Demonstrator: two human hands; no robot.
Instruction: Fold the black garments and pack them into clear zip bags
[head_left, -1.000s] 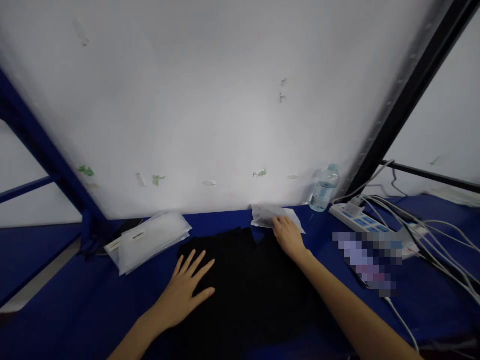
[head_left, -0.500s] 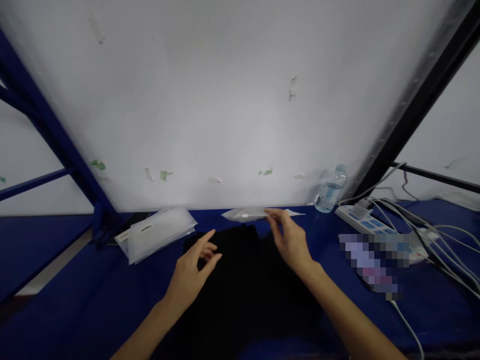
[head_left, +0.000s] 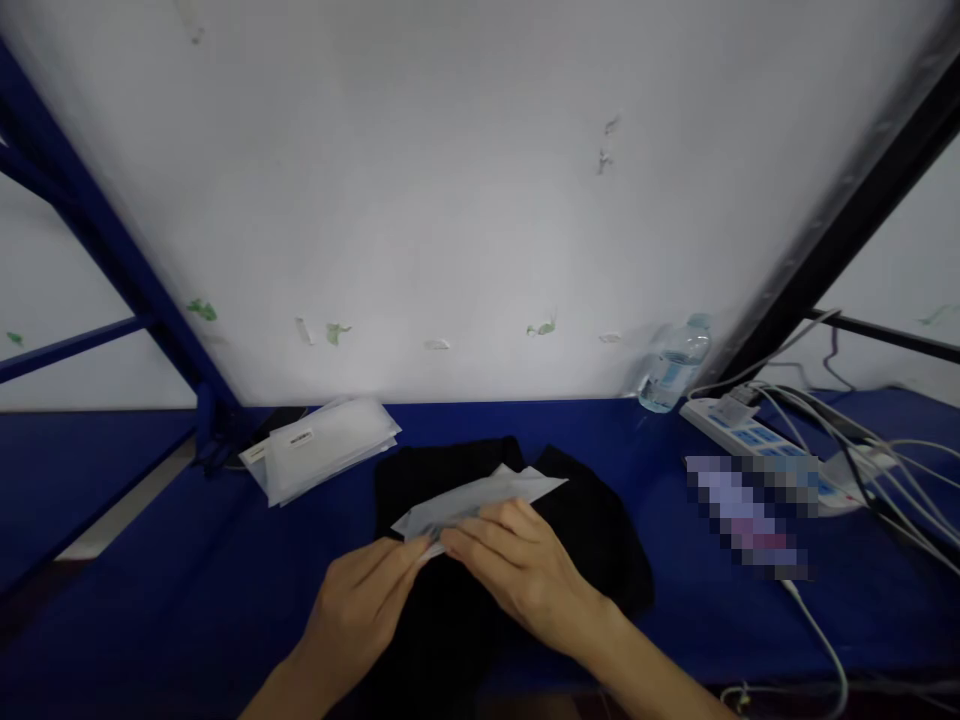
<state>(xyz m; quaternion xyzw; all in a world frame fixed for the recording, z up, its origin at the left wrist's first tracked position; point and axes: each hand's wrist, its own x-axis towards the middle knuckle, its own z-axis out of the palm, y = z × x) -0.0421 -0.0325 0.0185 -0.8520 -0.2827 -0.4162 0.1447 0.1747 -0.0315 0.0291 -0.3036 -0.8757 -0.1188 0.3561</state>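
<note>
Left hand (head_left: 358, 600), right hand (head_left: 529, 580) nearly meeting, both pinching translucent bag (head_left: 480, 497) above black cloth (head_left: 600, 515).

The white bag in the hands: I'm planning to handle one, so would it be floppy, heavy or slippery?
The white bag is probably floppy: its edge looks uneven above the left hand and right hand. It looks thin, so likely light. Its smooth-looking surface might be slippery.
</note>
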